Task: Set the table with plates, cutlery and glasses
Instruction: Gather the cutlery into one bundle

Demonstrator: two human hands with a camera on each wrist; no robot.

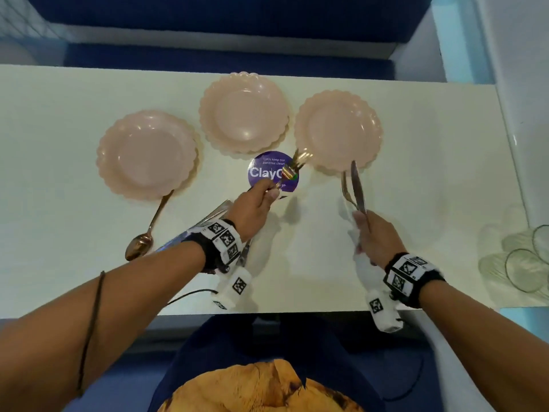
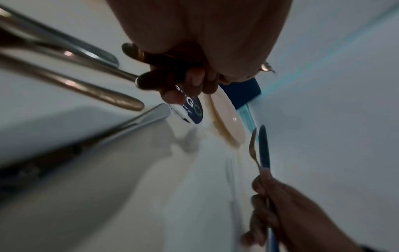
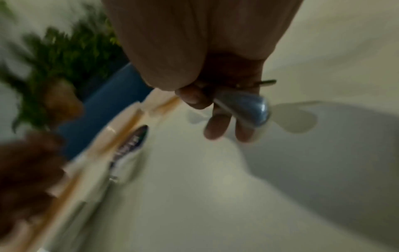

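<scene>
On the white tabletop (image 1: pixel 297 263): three pink scalloped plates, the left plate (image 1: pixel 147 154) nearest, the middle plate (image 1: pixel 244 111) farthest back, the right plate (image 1: pixel 338 130) just beside it. Between the plates, flat on the surface, a round purple sticker (image 1: pixel 264 171). Below the left plate, a gold spoon (image 1: pixel 148 230), handle tip touching the plate's rim, bowl toward the near edge. Left hand (image 1: pixel 252 208) raised over the sticker, fingers curled round the handles of gold forks (image 1: pixel 294 166), tines pointing at the right plate's near rim. Under the left wrist, more cutlery (image 1: pixel 214 215) lying loose on the tabletop, seen close in the left wrist view as several gold and silver handles (image 2: pixel 86 73). Right hand (image 1: pixel 375 236) lifted below the right plate, clasping a knife (image 1: pixel 358 185) and a gold fork (image 1: pixel 346 188) together, both tips up and reaching toward that plate's rim. Right wrist view blurred, only curled fingers (image 3: pixel 215 126) round a silver handle end (image 3: pixel 248 109) legible. At the right edge of the tabletop, a cluster of clear glasses (image 1: pixel 523 263), well apart from the plates.
</scene>
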